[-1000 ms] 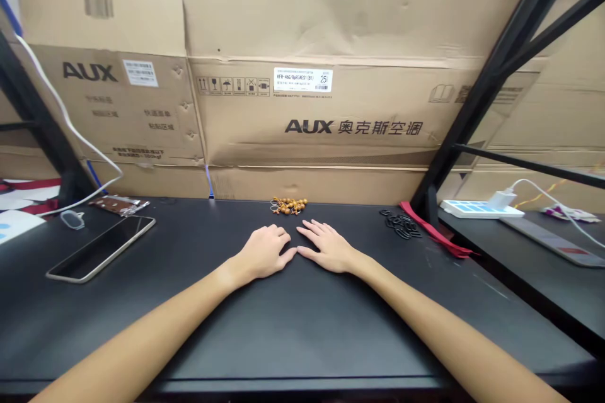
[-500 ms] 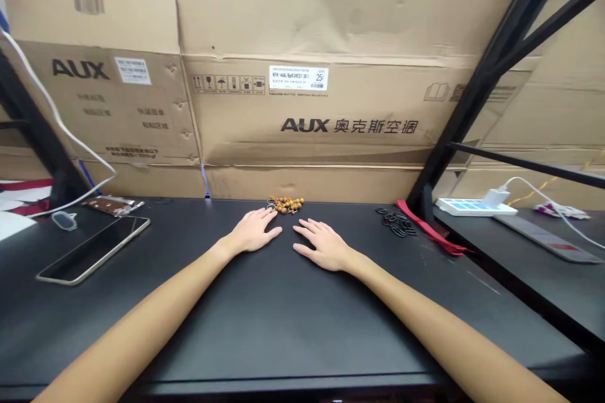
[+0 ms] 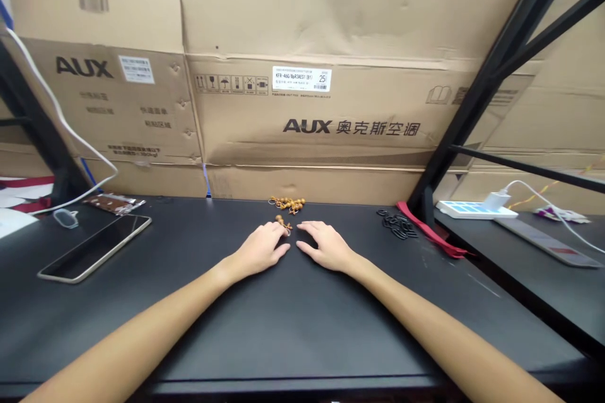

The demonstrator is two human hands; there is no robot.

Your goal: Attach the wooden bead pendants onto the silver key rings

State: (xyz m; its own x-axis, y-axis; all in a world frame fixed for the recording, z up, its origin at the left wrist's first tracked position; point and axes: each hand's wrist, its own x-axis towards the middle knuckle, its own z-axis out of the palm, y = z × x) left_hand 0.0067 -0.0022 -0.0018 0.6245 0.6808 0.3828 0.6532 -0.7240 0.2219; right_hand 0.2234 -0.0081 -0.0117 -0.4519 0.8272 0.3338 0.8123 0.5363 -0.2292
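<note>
Left hand (image 3: 261, 247): palm down over the black desk (image 3: 293, 334), fingers bent around the near side of a loose bead charm (image 3: 282, 220). Can't tell if it's really pinched or just touched — the fingertips are mostly hidden.
Loose bead charm: right at the left fingertips, a bit apart from the pile, probably so it can be handled on its own.
Right hand (image 3: 328, 245): open, nothing in it that I can see, thumb apart, fingers pointing at the charm. Guessing it's that close so both hands share one spot.
Bead pile (image 3: 289, 204): back of the desk by the cardboard (image 3: 307, 31), likely so it's reachable but not underfoot.
Black links (image 3: 397, 225): heaped off right beside the red strap (image 3: 428, 231) — maybe to avoid mixing with the beads.
Phone (image 3: 97, 249): flat, well left, presumably clear of elbows.
</note>
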